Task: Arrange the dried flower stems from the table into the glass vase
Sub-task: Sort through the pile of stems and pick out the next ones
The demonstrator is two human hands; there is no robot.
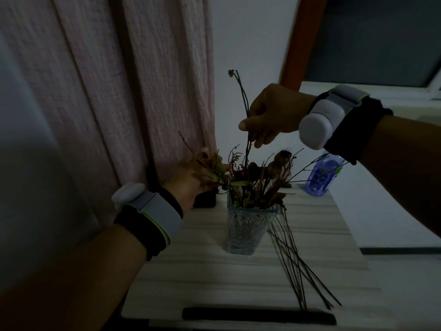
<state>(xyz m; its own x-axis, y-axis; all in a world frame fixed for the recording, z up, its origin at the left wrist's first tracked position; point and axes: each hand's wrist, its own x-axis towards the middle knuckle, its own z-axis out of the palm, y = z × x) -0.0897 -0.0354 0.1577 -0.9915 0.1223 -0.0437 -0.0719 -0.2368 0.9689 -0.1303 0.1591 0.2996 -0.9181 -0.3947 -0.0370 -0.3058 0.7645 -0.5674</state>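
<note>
A square glass vase [248, 231] stands mid-table with dried reddish-brown flowers [262, 180] in it. My right hand [272, 115] pinches a thin dark stem [243, 96] upright above the vase; its lower end dips among the flowers. My left hand [195, 177] is at the vase's left side, its fingers among dried leaves and twigs; whether it grips them I cannot tell. Several long bare stems [300, 266] lie on the table [191, 271] to the right of the vase.
A pink curtain [119, 91] hangs close behind my left hand. A blue plastic bottle [322, 177] stands at the table's back right. A small dark object [205, 199] sits behind the vase, and a dark flat bar [257, 315] lies along the front edge.
</note>
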